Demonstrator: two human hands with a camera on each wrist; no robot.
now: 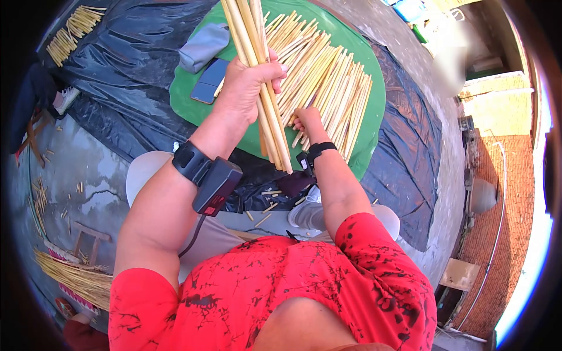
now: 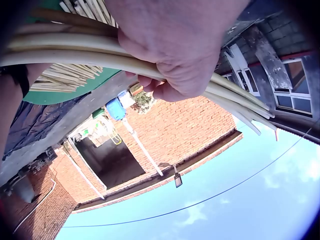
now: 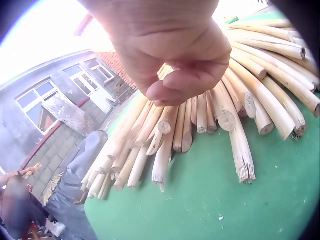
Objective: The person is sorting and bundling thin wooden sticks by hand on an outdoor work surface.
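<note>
Several long pale sticks (image 1: 271,117) run through my left hand (image 1: 249,88), which grips them around the middle, above the round green table (image 1: 188,96). In the left wrist view, my left hand (image 2: 175,50) has its fingers curled round the bundle (image 2: 95,55). My right hand (image 1: 310,121) is at the near ends of the sticks spread on the table (image 1: 336,88). The right wrist view shows my right hand (image 3: 170,55) with curled fingers, right over the cut stick ends (image 3: 226,120); whether a stick is between them is hidden.
A grey cloth bag (image 1: 205,47) and a dark flat phone-like object (image 1: 208,82) lie at the table's left side. Black plastic sheeting (image 1: 134,70) covers ground around it. More sticks (image 1: 67,38) lie at the far left, near another person's shoe (image 1: 67,99).
</note>
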